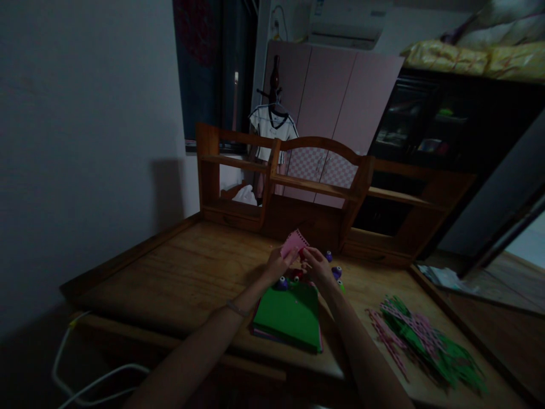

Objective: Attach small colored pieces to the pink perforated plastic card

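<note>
My left hand is closed on a small pink sheet with a row of dark notches or holes along its upper edges. At the sheet's lower right corner, my right hand pinches a small red punch, partly hidden by the fingers. Below the hands lies a stack of green sheets, with pink and bluish edges showing underneath. A purple punch with a white round top stands at the stack's far edge, near another red one. Further purple punches and a green one are beside my right hand.
A pile of pink and green strips, the pink ones holed, lies on the right of the wooden desk. A wooden shelf unit borders its far side. A white cable hangs at the near left. Papers lie at far right.
</note>
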Available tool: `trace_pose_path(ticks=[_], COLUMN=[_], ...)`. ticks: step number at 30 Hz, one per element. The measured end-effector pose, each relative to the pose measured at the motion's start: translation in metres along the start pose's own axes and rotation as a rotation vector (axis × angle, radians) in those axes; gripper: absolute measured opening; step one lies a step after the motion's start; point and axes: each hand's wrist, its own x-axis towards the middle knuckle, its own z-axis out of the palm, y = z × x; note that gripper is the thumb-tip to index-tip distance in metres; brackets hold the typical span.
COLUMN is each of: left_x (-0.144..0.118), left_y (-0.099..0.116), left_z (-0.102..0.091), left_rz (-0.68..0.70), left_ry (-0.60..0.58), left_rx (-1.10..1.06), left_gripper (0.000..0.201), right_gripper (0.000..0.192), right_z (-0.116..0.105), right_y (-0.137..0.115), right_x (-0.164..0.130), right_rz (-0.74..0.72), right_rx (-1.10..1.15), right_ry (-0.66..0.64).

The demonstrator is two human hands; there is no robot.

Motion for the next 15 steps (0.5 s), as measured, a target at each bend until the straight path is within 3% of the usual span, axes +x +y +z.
trace_pose_path(ticks=[10, 15], left_x=[0.005, 0.003], left_y=[-0.012, -0.010], left_z=[0.003, 0.003], left_rz=[0.177, 0.101], left_ry=[-0.013, -0.052], left_rx=[0.202, 0.140], left_gripper=[0.031, 0.029], right_gripper=[0.041, 0.035], right_z=[0.001, -0.001], right_y=[-0.002, -0.006], right_x=[0.001, -0.002], right_rz=[0.051, 0.077], right_rx=[0.022, 0.007], right_ry=[-0.010, -0.113])
